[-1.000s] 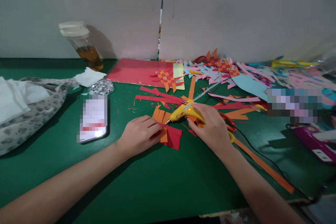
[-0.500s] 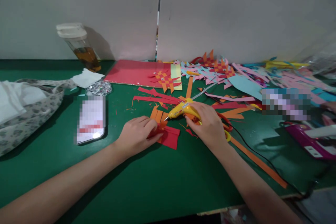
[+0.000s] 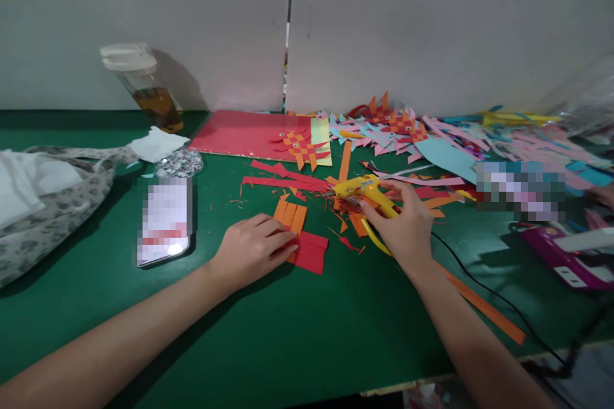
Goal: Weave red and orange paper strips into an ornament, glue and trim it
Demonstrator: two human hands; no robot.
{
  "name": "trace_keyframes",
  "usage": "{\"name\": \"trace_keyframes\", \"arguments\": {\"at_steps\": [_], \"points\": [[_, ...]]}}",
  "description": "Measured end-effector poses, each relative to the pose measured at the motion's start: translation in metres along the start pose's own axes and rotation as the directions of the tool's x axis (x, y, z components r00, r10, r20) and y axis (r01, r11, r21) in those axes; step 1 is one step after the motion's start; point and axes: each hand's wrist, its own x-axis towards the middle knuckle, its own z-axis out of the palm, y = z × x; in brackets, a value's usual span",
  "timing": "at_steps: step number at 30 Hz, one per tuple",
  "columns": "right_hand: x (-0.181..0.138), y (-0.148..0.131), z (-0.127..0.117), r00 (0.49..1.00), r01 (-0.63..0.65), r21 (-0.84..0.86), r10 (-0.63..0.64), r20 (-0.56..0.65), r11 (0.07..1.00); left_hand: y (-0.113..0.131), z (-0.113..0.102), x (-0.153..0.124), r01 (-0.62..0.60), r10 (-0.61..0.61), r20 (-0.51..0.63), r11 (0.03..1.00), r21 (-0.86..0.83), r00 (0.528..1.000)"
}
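My left hand (image 3: pixel 256 239) rests on a small piece made of orange paper strips (image 3: pixel 291 213) and red paper strips (image 3: pixel 309 252), its fingers close together and pressing where the colours meet. The part beneath the fingers is hidden. My right hand (image 3: pixel 403 220) is closed around the handle of a yellow hot glue gun (image 3: pixel 359 187). The gun's nozzle points left, above paper scraps and apart from the piece. Yellow-handled scissors (image 3: pixel 377 239) lie partly under the right hand.
A phone (image 3: pixel 165 220), a lidded drink bottle (image 3: pixel 153 92) and a bag of sequins (image 3: pixel 180 163) are on the left. Paper fish (image 3: pixel 298 146) lie on a red sheet (image 3: pixel 240 131). A purple power strip (image 3: pixel 561 262) sits right; a black cord (image 3: pixel 472 287) trails across the table.
My right hand has drawn the glue gun to the right, away from the orange strips. The left hand stays in place, its fingers now flatter on the paper.
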Motion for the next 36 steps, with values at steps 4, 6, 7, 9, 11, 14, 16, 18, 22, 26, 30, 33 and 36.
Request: {"name": "trace_keyframes", "arguments": {"at_steps": [4, 6, 7, 9, 11, 14, 16, 18, 22, 26, 30, 33, 36], "points": [[-0.0008, -0.0002, -0.0009, 1.0, -0.017, 0.004, 0.017, 0.009, 1.0, -0.0007, 0.002, -0.0018, -0.001, 0.001, 0.01, 1.0, -0.006, 1.0], [-0.0012, 0.0001, -0.0013, 1.0, -0.021, 0.007, 0.021, 0.013, 1.0, -0.0009, 0.0025, -0.0021, 0.003, -0.002, 0.016, 1.0, -0.01, 1.0], [-0.0013, 0.0002, -0.0014, 1.0, -0.021, 0.011, 0.021, 0.012, 1.0, -0.0009, 0.0026, -0.0021, 0.004, -0.003, 0.019, 1.0, -0.011, 1.0], [-0.0014, 0.0003, -0.0016, 1.0, -0.015, 0.017, 0.014, 0.011, 1.0, -0.0007, 0.0024, -0.0014, 0.001, -0.001, 0.031, 1.0, -0.01, 1.0], [-0.0013, 0.0004, -0.0016, 1.0, -0.008, 0.02, 0.008, 0.009, 1.0, -0.0003, 0.002, -0.0003, -0.001, 0.001, 0.049, 1.0, -0.005, 0.999], [-0.0012, 0.0002, -0.0015, 1.0, -0.02, 0.026, 0.02, 0.022, 0.999, 0.0005, 0.0016, 0.001, 0.005, -0.006, 0.091, 1.0, 0.01, 0.996], [-0.0011, -0.0002, -0.0017, 0.999, -0.033, 0.029, 0.032, 0.033, 0.999, 0.0005, 0.0018, 0.0013, 0.012, -0.014, 0.112, 1.0, 0.018, 0.994], [-0.0009, -0.0008, -0.0019, 0.999, -0.039, 0.029, 0.038, 0.032, 0.999, 0.0001, 0.002, 0.0017, 0.012, -0.014, 0.117, 1.0, 0.019, 0.993], [-0.0005, -0.0014, -0.0024, 0.999, -0.043, 0.029, 0.042, 0.033, 0.999, -0.0001, 0.0006, 0.004, 0.011, -0.014, 0.112, 1.0, 0.02, 0.994], [-0.0004, -0.0012, -0.0031, 0.999, -0.038, 0.024, 0.038, 0.024, 0.999, 0.0012, -0.0022, 0.0063, 0.017, -0.02, 0.105, 1.0, 0.025, 0.994], [-0.0002, -0.0022, -0.0043, 0.999, -0.036, 0.029, 0.035, 0.019, 0.999, 0.0017, -0.0035, 0.0059, 0.023, -0.025, 0.086, 0.999, 0.022, 0.996], [-0.0002, -0.0032, -0.0049, 0.999, -0.037, 0.039, 0.037, 0.017, 0.999, 0.0018, -0.0045, 0.0057, 0.027, -0.028, 0.073, 1.0, 0.014, 0.997], [-0.0004, -0.0025, -0.0045, 0.999, -0.039, 0.046, 0.038, 0.012, 0.998, 0.0024, -0.0061, 0.0071, 0.063, -0.064, 0.076, 0.998, 0.019, 0.995]]}}
